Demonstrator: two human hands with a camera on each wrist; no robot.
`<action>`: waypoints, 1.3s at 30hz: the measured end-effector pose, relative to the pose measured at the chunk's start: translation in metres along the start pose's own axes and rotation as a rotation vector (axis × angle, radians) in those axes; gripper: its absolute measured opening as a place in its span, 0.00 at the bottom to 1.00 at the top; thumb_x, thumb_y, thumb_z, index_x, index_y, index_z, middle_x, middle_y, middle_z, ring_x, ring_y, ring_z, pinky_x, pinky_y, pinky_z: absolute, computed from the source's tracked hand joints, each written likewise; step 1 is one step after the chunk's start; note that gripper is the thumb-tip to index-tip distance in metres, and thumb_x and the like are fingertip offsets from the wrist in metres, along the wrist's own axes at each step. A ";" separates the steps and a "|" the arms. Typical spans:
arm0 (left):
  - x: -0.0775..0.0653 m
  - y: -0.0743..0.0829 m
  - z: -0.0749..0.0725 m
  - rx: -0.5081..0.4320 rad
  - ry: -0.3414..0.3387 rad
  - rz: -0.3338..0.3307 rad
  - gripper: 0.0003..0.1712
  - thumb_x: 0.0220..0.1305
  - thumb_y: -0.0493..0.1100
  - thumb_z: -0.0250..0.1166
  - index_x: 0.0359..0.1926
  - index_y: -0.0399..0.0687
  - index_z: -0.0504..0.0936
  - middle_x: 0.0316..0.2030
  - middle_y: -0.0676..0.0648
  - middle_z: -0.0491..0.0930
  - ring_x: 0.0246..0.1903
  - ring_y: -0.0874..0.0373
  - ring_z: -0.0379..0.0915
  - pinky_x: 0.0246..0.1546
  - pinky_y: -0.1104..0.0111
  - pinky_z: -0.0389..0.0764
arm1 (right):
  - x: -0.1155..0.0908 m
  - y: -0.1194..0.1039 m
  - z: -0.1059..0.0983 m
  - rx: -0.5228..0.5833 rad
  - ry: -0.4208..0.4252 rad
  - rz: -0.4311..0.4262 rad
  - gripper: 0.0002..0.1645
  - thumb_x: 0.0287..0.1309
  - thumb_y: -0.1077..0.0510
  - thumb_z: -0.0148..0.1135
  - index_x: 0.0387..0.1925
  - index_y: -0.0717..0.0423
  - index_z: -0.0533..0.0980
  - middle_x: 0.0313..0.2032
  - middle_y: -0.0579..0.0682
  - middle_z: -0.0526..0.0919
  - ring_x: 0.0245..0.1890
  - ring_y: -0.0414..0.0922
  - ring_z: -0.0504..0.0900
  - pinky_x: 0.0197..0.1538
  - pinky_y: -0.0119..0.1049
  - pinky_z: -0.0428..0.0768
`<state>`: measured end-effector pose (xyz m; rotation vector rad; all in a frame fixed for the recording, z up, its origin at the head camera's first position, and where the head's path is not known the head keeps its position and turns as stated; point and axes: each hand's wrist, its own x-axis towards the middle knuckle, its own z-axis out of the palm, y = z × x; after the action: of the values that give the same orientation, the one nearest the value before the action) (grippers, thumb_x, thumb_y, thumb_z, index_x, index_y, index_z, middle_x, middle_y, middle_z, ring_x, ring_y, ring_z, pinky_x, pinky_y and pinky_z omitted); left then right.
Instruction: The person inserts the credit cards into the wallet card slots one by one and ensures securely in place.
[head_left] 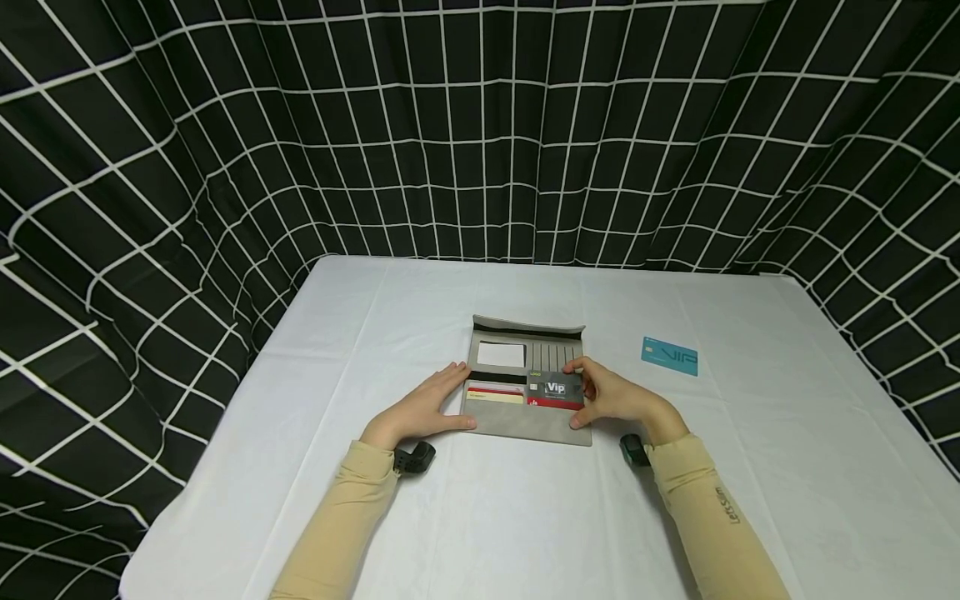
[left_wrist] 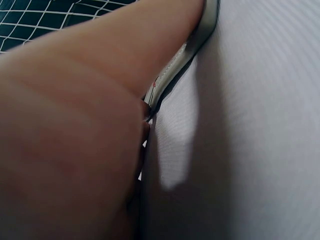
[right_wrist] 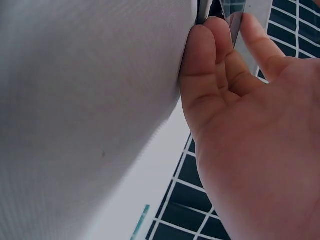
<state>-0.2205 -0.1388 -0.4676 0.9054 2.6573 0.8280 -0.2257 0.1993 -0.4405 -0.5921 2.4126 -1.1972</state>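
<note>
In the head view an open grey wallet point(head_left: 517, 423) lies on the white table with its flap edge raised at the back. A grey and red card marked Vip point(head_left: 555, 387) sits at its right half. At the card's right end, my right hand point(head_left: 611, 396) holds it with bent fingers, thumb low by the wallet's right edge. In the right wrist view a glossy card point(right_wrist: 234, 15) stands between the fingers. My left hand point(head_left: 427, 407) rests against the wallet's left edge, fingers and thumb spread. Cream and red cards point(head_left: 495, 395) fill the left pocket.
A blue card point(head_left: 670, 356) lies on the table right of the wallet. In the wallet's upper left window shows a white card point(head_left: 501, 355), beside several card slots point(head_left: 547, 357). Black cloth with a white grid point(head_left: 480, 125) hangs behind the table point(head_left: 375, 292).
</note>
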 end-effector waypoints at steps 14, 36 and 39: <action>0.000 0.000 0.000 0.003 0.001 0.011 0.52 0.56 0.64 0.62 0.71 0.41 0.51 0.70 0.44 0.46 0.69 0.51 0.37 0.66 0.59 0.43 | -0.003 -0.006 -0.001 -0.048 0.001 -0.030 0.46 0.38 0.64 0.76 0.56 0.65 0.59 0.33 0.58 0.65 0.34 0.52 0.64 0.34 0.39 0.66; 0.001 -0.001 0.001 0.005 0.004 0.007 0.53 0.55 0.65 0.61 0.71 0.43 0.51 0.70 0.45 0.46 0.69 0.52 0.36 0.66 0.60 0.43 | -0.002 -0.004 0.002 -0.030 0.011 -0.035 0.42 0.37 0.65 0.76 0.52 0.66 0.61 0.34 0.59 0.66 0.34 0.51 0.64 0.36 0.40 0.67; 0.001 -0.002 0.001 0.005 0.006 0.010 0.53 0.55 0.65 0.61 0.71 0.43 0.51 0.70 0.45 0.46 0.69 0.52 0.36 0.66 0.60 0.43 | -0.003 -0.005 0.002 -0.029 0.009 -0.037 0.41 0.37 0.65 0.76 0.52 0.66 0.61 0.34 0.59 0.66 0.34 0.51 0.64 0.35 0.40 0.66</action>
<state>-0.2216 -0.1389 -0.4695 0.9202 2.6634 0.8274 -0.2218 0.1970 -0.4371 -0.6435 2.4410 -1.1836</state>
